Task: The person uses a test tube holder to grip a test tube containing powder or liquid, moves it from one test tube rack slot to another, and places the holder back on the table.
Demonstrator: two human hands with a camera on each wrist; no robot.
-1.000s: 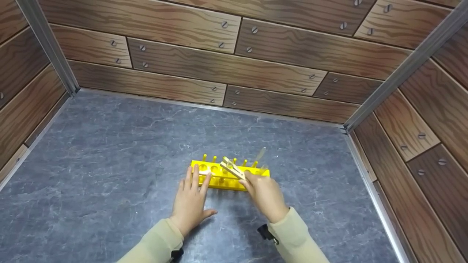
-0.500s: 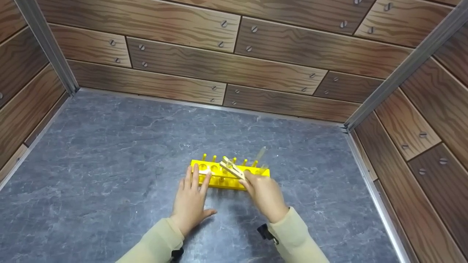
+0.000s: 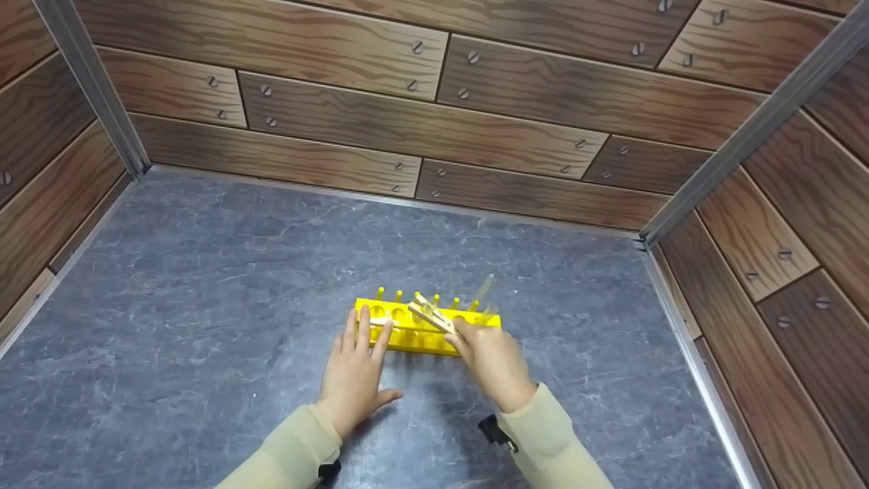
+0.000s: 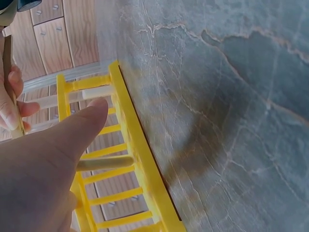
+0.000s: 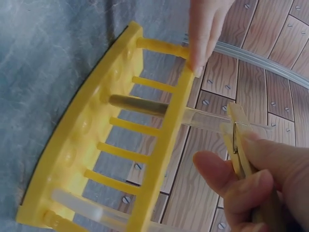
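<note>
A yellow test tube rack (image 3: 363,303) stands in front of me. My left hand (image 3: 353,380) lies at its left end, straight fingertips touching the top plate. Between thumb and fingers, my right hand (image 3: 495,367) grips a wooden test tube clamp (image 3: 434,319). In the right wrist view, the clamp (image 5: 239,140) sits around the upper part of a clear test tube (image 5: 140,105) with dark contents. This tube passes through the top plate, its lower end at the rack's base. Another tube (image 5: 77,203), whitish at the bottom, stands at the right end of the rack.
Several thin yellow pegs (image 3: 380,293) rise along the rack's back side. Beneath is a grey marbled surface (image 3: 237,272). Wood-patterned walls (image 3: 339,102) with metal corner strips (image 3: 740,129) enclose it at the back and sides.
</note>
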